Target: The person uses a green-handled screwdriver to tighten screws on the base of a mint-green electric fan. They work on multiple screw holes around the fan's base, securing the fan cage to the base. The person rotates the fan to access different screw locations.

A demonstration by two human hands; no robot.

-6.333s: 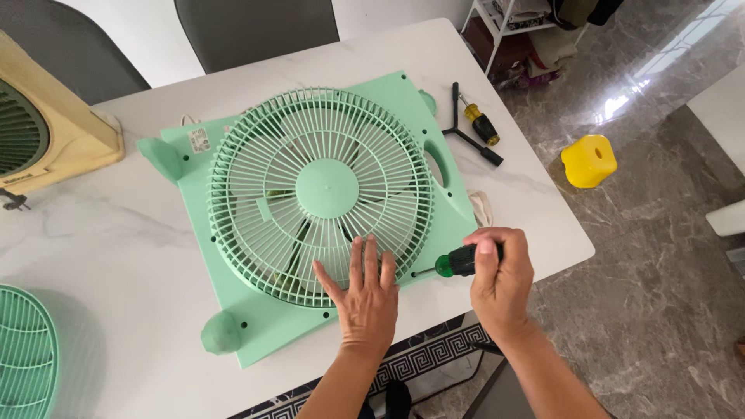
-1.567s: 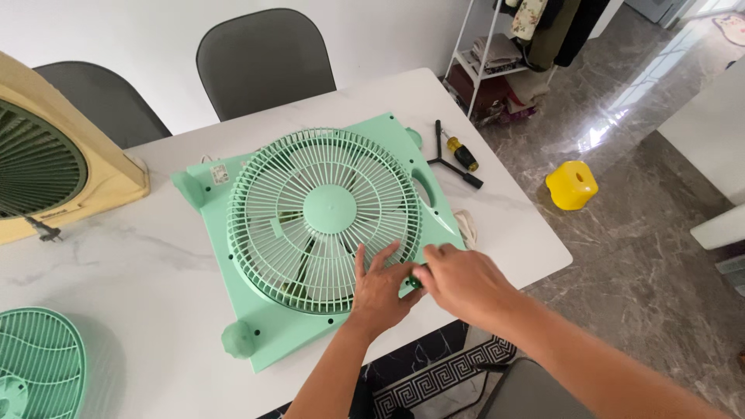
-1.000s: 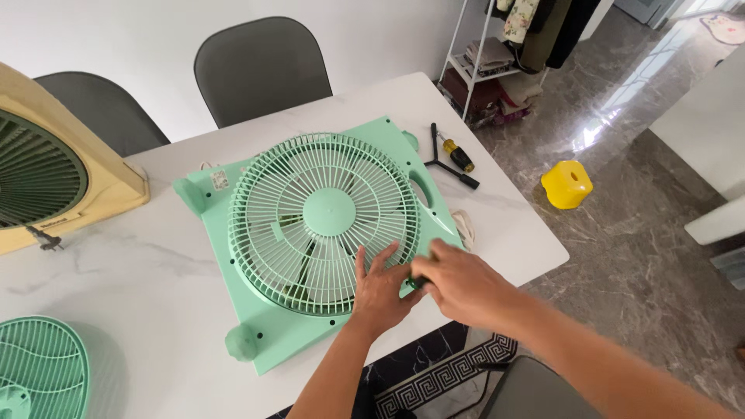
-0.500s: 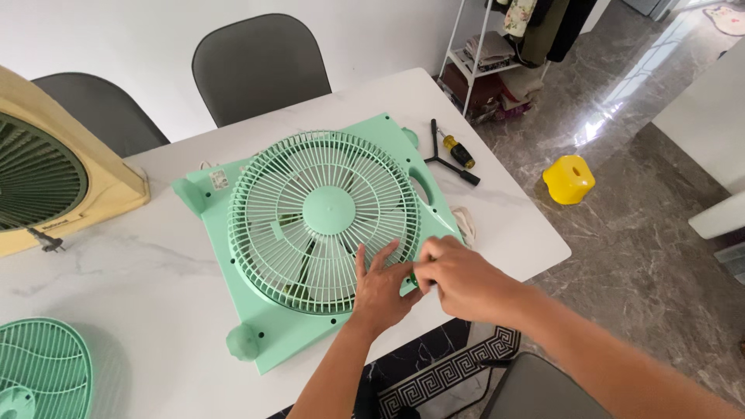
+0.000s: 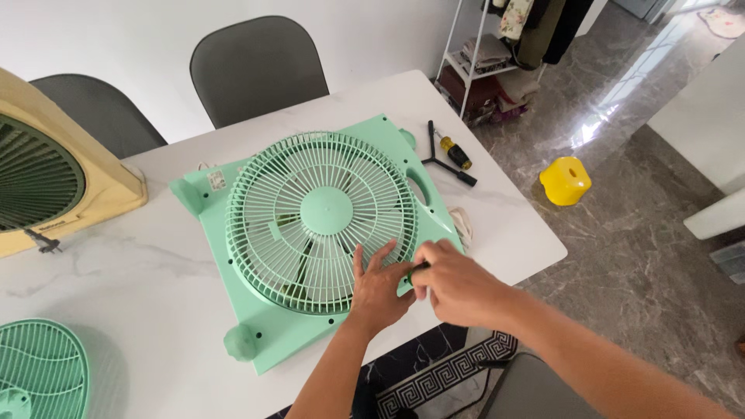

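- Right hand [image 5: 454,283] has its grip clamped on a screwdriver [image 5: 417,269], tip at the fan grille's [image 5: 322,221] near-right rim.
- Left hand [image 5: 380,287] lies flat, fingers apart, pinning the grille.
- Tip: press straight down so it doesn't slip.
- The fan lies flat on the white surface [image 5: 116,256].
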